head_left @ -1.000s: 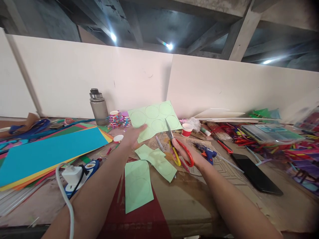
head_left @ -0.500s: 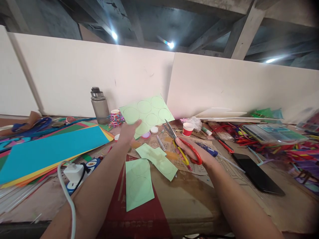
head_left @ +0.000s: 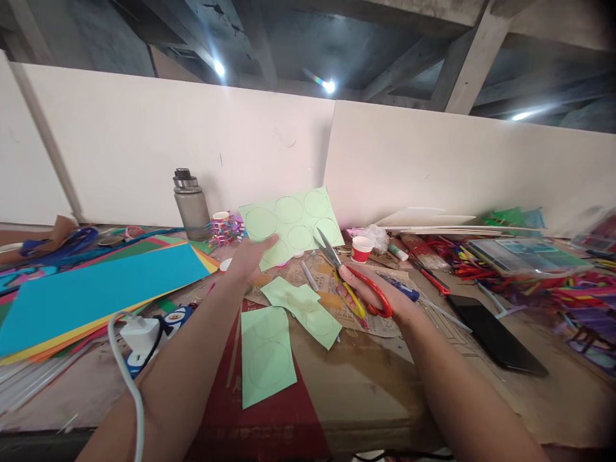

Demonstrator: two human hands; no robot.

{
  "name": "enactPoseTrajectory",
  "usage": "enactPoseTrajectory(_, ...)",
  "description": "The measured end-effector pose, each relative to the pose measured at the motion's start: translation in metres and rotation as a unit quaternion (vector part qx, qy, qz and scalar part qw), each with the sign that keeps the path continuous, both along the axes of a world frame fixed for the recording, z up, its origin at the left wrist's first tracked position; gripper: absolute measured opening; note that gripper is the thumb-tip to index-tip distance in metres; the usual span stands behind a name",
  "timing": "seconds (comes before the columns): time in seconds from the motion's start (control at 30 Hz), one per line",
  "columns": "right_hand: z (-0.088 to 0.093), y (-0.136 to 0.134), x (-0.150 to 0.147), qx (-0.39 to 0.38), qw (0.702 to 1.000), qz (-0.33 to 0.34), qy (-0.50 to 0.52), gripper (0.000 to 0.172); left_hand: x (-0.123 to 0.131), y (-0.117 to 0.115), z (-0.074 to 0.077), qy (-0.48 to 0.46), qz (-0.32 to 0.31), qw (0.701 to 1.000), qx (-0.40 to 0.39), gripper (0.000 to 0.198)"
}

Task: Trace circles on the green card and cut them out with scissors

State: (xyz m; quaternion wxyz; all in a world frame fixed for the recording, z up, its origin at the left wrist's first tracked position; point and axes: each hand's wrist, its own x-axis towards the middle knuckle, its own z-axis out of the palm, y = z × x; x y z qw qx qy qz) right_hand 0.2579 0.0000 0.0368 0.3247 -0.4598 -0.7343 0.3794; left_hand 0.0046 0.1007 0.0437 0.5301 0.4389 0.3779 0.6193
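Note:
My left hand [head_left: 248,258] pinches the lower left edge of a light green sheet of paper [head_left: 283,226] with several circles drawn on it, held up above the table. My right hand [head_left: 363,290] grips scissors [head_left: 330,249] with red and yellow handles, their blades pointing up and left. The blade tips lie over the sheet's lower right circle; whether they touch the paper I cannot tell. Below, on the table, rest two cut pieces of green paper, one upright rectangle [head_left: 267,356] and one slanted piece [head_left: 308,309], both with drawn circles.
A grey bottle [head_left: 191,208] stands at the back left, beside blue paper sheets [head_left: 101,292]. A white plug [head_left: 140,335] with a cable lies near my left forearm. A paper cup [head_left: 362,250], a black phone [head_left: 495,333] and a clear plastic box [head_left: 529,256] are on the right.
The green sheet in my left hand has shifted right and turned slightly, bringing its lower right circle to the scissor tips. My right hand and the scissors have barely moved.

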Motion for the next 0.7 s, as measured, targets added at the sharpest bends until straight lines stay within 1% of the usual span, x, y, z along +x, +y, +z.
enactPoseTrajectory(0.1, 0.002, -0.001, 0.000, -0.008, 1.000, 0.001, -0.003, 0.052, -0.002, 0.001, -0.002, 0.015, -0.041, 0.999, 0.023, 0.062)
enactPoseTrajectory(0.2, 0.001, -0.001, -0.003, -0.012, 1.000, -0.009, 0.000, 0.052, 0.000, -0.003, -0.001, 0.024, -0.071, 0.997, 0.001, 0.057)
enactPoseTrajectory(0.3, -0.005, 0.003, -0.006, 0.010, 0.999, -0.036, 0.025, 0.053, 0.010, -0.012, 0.001, 0.009, -0.106, 0.993, -0.041, 0.052)
enactPoseTrajectory(0.37, -0.010, 0.006, -0.007, 0.030, 0.997, -0.058, 0.043, 0.053, 0.018, -0.017, 0.000, -0.013, -0.131, 0.990, -0.060, 0.054)
enactPoseTrajectory(0.43, -0.013, 0.008, -0.007, 0.042, 0.996, -0.072, 0.041, 0.053, 0.024, -0.020, -0.003, -0.025, -0.152, 0.986, -0.058, 0.058)
enactPoseTrajectory(0.5, -0.014, 0.009, -0.007, 0.037, 0.996, -0.077, 0.032, 0.054, 0.027, -0.020, -0.006, -0.007, -0.159, 0.987, -0.039, 0.059)
enactPoseTrajectory(0.6, -0.015, 0.010, -0.006, 0.008, 0.996, -0.077, 0.033, 0.054, 0.030, -0.019, -0.011, 0.052, -0.135, 0.989, -0.025, 0.054)
enactPoseTrajectory(0.63, -0.014, 0.010, -0.007, 0.002, 0.996, -0.078, 0.041, 0.054, 0.030, -0.020, -0.011, 0.056, -0.134, 0.989, -0.029, 0.053)
enactPoseTrajectory(0.7, -0.014, 0.009, -0.008, 0.004, 0.995, -0.079, 0.062, 0.053, 0.032, -0.021, -0.011, 0.028, -0.156, 0.986, -0.046, 0.052)
